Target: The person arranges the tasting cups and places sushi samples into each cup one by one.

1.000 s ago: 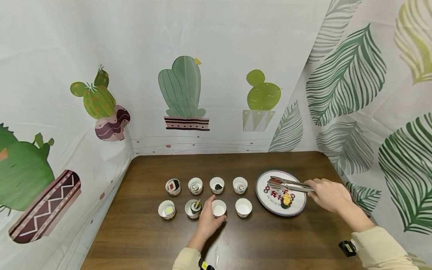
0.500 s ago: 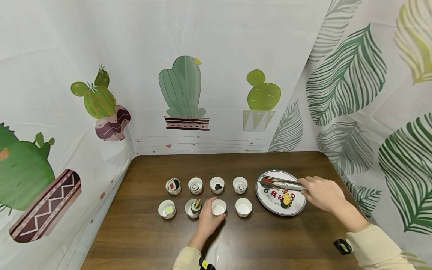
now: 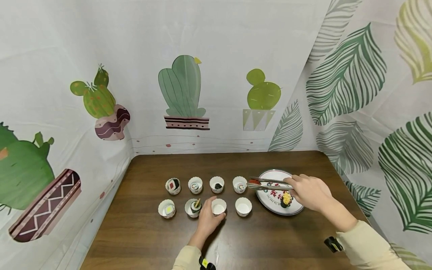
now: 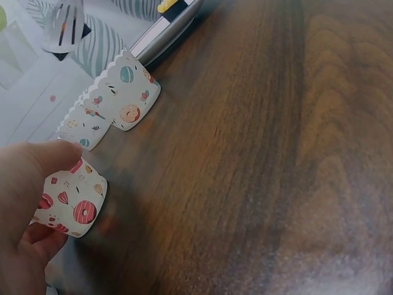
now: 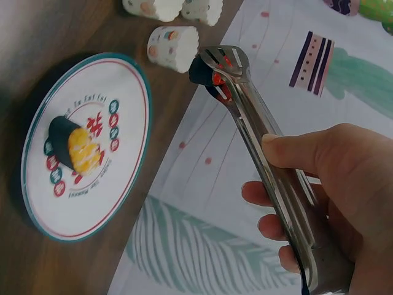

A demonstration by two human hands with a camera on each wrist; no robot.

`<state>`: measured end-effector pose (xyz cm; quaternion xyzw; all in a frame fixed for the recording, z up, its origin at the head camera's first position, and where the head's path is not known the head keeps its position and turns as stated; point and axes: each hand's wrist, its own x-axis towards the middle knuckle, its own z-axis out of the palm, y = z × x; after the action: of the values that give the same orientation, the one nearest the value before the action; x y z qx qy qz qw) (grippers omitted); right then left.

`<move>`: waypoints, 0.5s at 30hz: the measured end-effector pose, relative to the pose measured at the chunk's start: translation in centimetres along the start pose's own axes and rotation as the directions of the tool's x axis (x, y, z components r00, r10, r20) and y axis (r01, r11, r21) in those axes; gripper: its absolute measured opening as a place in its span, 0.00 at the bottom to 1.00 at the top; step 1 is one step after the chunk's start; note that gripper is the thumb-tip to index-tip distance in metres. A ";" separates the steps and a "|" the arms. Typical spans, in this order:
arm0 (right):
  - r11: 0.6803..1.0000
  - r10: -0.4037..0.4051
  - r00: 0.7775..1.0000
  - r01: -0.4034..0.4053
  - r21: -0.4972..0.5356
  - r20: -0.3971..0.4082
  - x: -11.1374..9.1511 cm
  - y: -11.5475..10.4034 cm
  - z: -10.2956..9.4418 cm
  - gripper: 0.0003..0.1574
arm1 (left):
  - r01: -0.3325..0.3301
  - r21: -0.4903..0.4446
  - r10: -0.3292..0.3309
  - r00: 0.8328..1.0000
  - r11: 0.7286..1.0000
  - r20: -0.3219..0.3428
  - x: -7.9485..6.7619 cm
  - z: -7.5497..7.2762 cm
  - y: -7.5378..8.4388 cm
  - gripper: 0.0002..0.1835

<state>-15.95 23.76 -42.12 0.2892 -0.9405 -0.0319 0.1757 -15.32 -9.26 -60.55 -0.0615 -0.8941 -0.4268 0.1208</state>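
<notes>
In the head view my left hand grips a white paper baking cup, thumb and fingers around its sides; nothing lies inside it. The left wrist view shows that cup's donut print. My right hand squeezes metal tongs, whose slotted tips pinch a sushi piece with black wrap and red topping. The tips hang between the plate's left edge and the back right cup. On the round white plate sits another black-wrapped sushi with yellow topping.
Paper cups stand in two rows on the brown table. A bare-bottomed cup is right of the held one; a cup with a roll is left of it. The back row holds several sushi pieces. A printed cloth hangs behind.
My right hand has moved left, carrying the tongs and the red-topped sushi from above the plate to past its left edge. The left hand stays on its cup.
</notes>
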 end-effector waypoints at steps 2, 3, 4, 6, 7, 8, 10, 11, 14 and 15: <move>1.000 -0.011 1.000 0.011 0.000 -0.002 0.3 -0.3 -0.1 0.17 | 0.008 -0.004 -0.008 1.000 1.000 0.003 0.0 0.0 0.0 0.38; 1.000 -0.018 1.000 0.018 -0.001 -0.004 0.5 -0.5 -0.1 0.17 | 0.010 -0.007 -0.010 1.000 1.000 0.005 0.0 -0.1 0.1 0.38; 1.000 -0.023 1.000 0.023 0.000 -0.007 0.6 -0.7 -0.1 0.17 | 0.013 -0.010 -0.013 1.000 1.000 0.007 0.0 -0.1 0.1 0.38; 0.999 -0.032 0.999 0.032 0.004 -0.012 0.9 -1.0 0.0 0.17 | 0.017 -0.013 -0.017 1.000 1.000 0.012 0.0 -0.2 0.2 0.38; 0.999 -0.039 0.999 0.039 0.003 -0.014 1.0 -1.1 0.0 0.17 | 0.018 -0.018 -0.018 1.000 1.000 0.013 0.0 -0.2 0.2 0.38; 0.999 -0.046 0.999 0.046 0.006 -0.016 1.1 -1.3 0.1 0.17 | 0.018 -0.021 -0.018 1.000 1.000 0.014 0.0 -0.2 0.2 0.37; 0.998 -0.058 0.998 0.058 0.011 -0.022 1.4 -1.5 0.2 0.17 | 0.018 -0.024 -0.018 1.000 1.000 0.017 0.0 -0.2 0.2 0.37; 0.998 -0.063 0.998 0.064 0.012 -0.026 1.5 -1.7 0.3 0.17 | 0.018 -0.025 -0.017 1.000 1.000 0.017 0.0 -0.3 0.2 0.37; 0.996 -0.084 0.996 0.084 0.010 -0.029 1.9 -2.1 0.5 0.18 | 0.019 -0.027 -0.018 1.000 0.999 0.019 -0.1 -0.3 0.2 0.37; 0.996 -0.088 0.996 0.088 0.009 -0.026 2.0 -2.3 0.6 0.18 | 0.019 -0.025 -0.019 1.000 1.000 0.019 -0.1 -0.2 0.1 0.37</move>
<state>-16.45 20.74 -42.40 0.3316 -0.9246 -0.0313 0.1848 -15.15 -9.38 -60.34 -0.0586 -0.8904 -0.4385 0.1075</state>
